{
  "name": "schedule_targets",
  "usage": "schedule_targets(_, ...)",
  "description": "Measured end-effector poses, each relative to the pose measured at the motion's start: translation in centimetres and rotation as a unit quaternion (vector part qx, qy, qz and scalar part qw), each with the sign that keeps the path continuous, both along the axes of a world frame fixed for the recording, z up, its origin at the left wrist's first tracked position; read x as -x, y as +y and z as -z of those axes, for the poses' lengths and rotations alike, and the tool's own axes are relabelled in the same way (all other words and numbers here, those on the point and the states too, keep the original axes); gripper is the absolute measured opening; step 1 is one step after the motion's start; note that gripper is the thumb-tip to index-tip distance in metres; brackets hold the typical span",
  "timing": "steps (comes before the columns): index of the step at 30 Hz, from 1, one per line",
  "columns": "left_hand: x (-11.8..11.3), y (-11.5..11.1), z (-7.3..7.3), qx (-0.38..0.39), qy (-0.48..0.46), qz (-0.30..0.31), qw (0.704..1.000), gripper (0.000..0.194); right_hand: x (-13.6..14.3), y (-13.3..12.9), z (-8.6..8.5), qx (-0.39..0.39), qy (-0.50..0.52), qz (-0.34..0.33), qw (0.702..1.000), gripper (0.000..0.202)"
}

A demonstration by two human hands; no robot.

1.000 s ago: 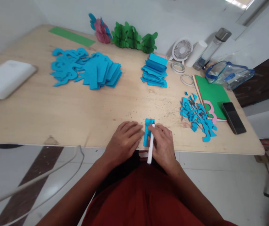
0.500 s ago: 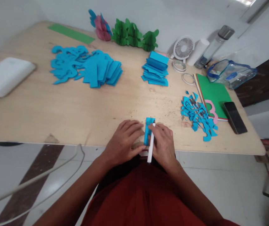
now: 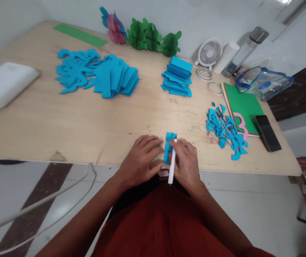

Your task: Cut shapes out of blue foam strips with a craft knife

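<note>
A small blue paper strip point(image 3: 168, 148) lies at the table's front edge between my hands. My left hand point(image 3: 143, 157) rests on the wood at its left, fingers bent loosely and apart, thumb tip by the strip's lower left corner. In my right hand point(image 3: 186, 160) is a white pen point(image 3: 172, 166), its dark tip up near the strip's top right corner and its rear end over my lap. The fingers of that hand also lie on the strip and cover part of it.
Blue cutouts point(image 3: 75, 69) and blue folded pieces point(image 3: 177, 76) lie further back. Blue scraps point(image 3: 226, 132) sit at right beside a green paper stack point(image 3: 245, 107) and a phone point(image 3: 267, 132). A fan point(image 3: 210, 53), bottle point(image 3: 245, 51) and green paper figures point(image 3: 144, 35) line the wall.
The view has shifted very slightly. Both hands, the pen and the blue strip stay in nearly the same places.
</note>
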State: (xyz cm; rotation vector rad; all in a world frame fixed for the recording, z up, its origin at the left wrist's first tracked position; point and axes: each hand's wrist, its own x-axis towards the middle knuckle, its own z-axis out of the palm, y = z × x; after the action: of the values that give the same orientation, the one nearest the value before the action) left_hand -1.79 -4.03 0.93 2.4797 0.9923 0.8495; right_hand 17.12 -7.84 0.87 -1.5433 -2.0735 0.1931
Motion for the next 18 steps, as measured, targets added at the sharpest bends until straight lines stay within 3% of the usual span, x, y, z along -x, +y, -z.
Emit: schedule_targets(18, -0.01, 0.02, -0.12, -0.002, -0.007, 0.005, 1.0, 0.025, 0.0, 0.01, -0.05, -0.005, -0.001, 0.0, 1.0, 0.039)
